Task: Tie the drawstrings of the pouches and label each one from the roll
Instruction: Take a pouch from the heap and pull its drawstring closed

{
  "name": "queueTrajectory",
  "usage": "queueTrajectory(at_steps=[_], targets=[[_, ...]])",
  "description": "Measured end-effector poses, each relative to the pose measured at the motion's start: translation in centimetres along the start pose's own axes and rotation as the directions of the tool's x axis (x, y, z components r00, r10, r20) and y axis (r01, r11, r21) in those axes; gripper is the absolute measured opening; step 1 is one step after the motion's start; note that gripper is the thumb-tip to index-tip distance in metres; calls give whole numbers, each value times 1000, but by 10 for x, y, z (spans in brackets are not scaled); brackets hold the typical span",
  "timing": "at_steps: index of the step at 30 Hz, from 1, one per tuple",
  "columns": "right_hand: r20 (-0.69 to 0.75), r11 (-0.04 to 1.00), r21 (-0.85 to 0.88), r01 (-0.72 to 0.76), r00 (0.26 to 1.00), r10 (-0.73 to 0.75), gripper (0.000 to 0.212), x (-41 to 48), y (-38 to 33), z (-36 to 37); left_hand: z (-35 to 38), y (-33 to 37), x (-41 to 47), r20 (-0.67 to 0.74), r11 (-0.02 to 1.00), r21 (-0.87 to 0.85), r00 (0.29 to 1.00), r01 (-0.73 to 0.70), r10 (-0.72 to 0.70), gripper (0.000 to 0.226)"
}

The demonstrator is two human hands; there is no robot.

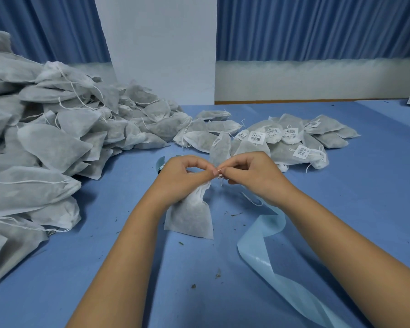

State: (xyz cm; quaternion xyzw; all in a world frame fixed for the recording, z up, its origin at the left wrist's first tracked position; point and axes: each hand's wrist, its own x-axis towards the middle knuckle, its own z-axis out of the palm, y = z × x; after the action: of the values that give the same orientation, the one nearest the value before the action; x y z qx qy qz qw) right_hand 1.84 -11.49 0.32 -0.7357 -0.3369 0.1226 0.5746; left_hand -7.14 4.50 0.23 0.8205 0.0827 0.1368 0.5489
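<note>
So, both hands are working at the middle of the blue table, and this is looking like the tying step on one pouch out of many. The small white non-woven fabric pouch is lying at about 6 o'clock, just in front of the person, with its gathered neck pointing away. The left hand and right hand are meeting right above that neck, fingers curled in tight and pinching the thin white drawstring between them. I can't tell if the knot is finished.

No label is showing on this pouch, so I'm guessing that's coming next. The light blue glossy backing strip is trailing off toward 4 o'clock, and what's probably the pale blue label roll is peeking out behind the left hand.

Progress-wise, a cluster of pouches with white barcode labels is sitting at 1 o'clock, while a huge heap of unlabelled grey-white pouches is waiting at 9 to 10 o'clock. Most of the job is looking undone.
</note>
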Motion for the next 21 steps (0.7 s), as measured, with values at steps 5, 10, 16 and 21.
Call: queueTrajectory(at_steps=[5,10,16,21], targets=[[2,998,-43,50,999,-50,16,0,3,2,-2,-5,4,50,999,27,999,21,-22,18],[-32,945,-233,231,969,-245,23,-2,3,3,1,-2,3,103,989,-61,986,135,-128,19],[-53,906,-286,313,939,-341,22,-4,3,6,-3,1,1,183,929,-325,975,178,-122,19],[-88,951,-166,260,957,-277,26,-6,0,7,-3,3,1,182,925,-323,973,199,-145,33]])
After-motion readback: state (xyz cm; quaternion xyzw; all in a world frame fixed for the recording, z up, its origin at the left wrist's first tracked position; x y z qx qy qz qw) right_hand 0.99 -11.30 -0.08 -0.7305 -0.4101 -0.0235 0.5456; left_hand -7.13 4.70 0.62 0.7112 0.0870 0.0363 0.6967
